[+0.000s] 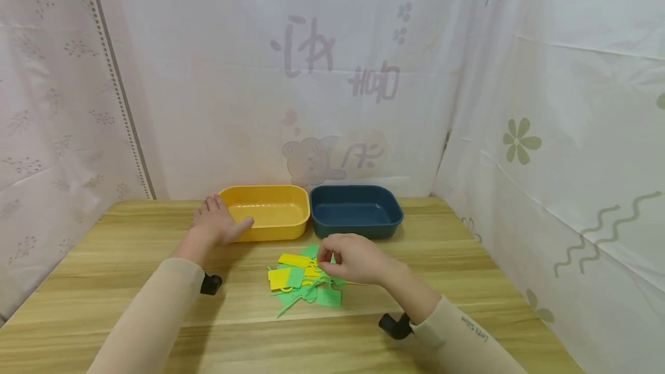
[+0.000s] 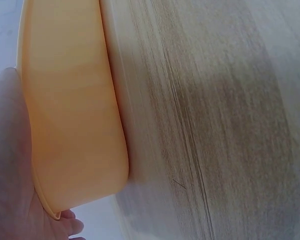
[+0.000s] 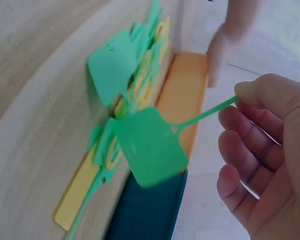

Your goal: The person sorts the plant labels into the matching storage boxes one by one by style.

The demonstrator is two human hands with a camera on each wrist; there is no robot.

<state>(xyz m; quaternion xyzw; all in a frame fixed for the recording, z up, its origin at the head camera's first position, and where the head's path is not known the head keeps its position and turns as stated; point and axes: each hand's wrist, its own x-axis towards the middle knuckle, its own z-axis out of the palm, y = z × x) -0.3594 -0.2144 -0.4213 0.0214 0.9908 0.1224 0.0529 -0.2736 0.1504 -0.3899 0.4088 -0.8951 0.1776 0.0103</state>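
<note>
My left hand (image 1: 214, 223) rests on the left front corner of a yellow plastic bin (image 1: 275, 234), fingers extended and the thumb along the front rim. In the left wrist view the bin's outer wall (image 2: 72, 110) stands beside that hand. My right hand (image 1: 355, 258) is over a pile of green and yellow plastic tags (image 1: 280, 279). Between thumb and index finger it pinches the thin stem of a green tag (image 3: 151, 147); the tag's flat square end hangs away from the fingers. Other green tags (image 3: 112, 65) and a yellow tag (image 3: 76, 192) lie behind it.
A dark blue bin (image 1: 358, 229) stands right beside the yellow one, near the back of the wooden table (image 1: 249, 333). Printed white curtains (image 1: 208, 74) hang behind and at both sides. Each wrist carries a small black camera mount (image 1: 397, 326).
</note>
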